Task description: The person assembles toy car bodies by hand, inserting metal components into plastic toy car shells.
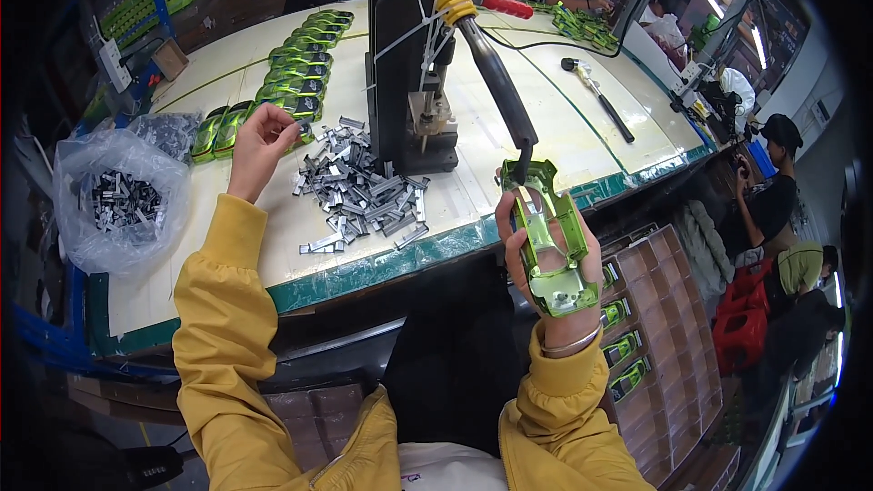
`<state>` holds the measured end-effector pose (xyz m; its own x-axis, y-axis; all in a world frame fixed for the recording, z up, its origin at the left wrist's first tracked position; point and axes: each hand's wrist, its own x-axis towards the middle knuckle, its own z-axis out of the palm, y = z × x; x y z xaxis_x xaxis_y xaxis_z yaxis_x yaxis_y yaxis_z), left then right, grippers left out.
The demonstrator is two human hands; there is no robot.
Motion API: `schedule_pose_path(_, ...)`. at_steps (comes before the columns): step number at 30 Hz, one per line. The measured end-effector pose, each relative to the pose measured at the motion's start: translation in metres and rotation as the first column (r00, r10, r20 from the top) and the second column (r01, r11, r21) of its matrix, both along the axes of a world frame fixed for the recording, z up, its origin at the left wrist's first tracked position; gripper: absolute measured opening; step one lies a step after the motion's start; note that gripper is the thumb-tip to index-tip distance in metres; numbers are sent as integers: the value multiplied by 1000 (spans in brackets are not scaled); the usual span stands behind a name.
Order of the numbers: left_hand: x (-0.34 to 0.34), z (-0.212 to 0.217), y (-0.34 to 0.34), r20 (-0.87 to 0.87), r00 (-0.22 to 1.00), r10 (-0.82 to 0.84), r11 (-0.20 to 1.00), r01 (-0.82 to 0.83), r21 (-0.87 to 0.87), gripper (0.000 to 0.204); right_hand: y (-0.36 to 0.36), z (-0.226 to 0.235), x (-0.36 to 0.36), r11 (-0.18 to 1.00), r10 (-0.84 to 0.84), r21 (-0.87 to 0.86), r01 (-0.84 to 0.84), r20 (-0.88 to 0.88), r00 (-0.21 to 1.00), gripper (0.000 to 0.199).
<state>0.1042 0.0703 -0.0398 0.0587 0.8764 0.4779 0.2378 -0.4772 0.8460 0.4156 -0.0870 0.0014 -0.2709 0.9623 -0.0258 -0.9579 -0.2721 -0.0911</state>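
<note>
- Holding a green toy car shell (548,245) in the right hand (546,277), the person is keeping it out past the table edge (382,265), just under the tip of the black press handle (498,82).
- The fingers are wrapping around the shell's sides and gripping it tight, with its hollow inside facing up.
- The shell is looking thin, hard and light. It is probably a bit slippery, being so shiny. Holding it by the two long side walls seems the safest way, since the thin window posts might bend or snap.
- The left hand (262,141) is pinching at the pile of small grey metal clips (364,191) on the table. It may be holding one clip, but that is too small to tell.
- The clips are looking stiff, tiny and light, so fingertips are best for picking one up.
- A bag of more clips (118,200) is sitting at the far left, and a row of green shells (291,73) is lying behind the pile.
</note>
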Motion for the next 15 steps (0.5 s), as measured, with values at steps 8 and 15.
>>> schedule_pose_path(8,9,7,-6,135,991,-18,998,27,-65,8,3,-6,-5,998,46,-41,-46,3,999,38)
schedule_pose_path(15,3,-2,0,-121,990,74,997,-75,-3,6,3,-7,-7,994,105,4,-105,-67,992,40)
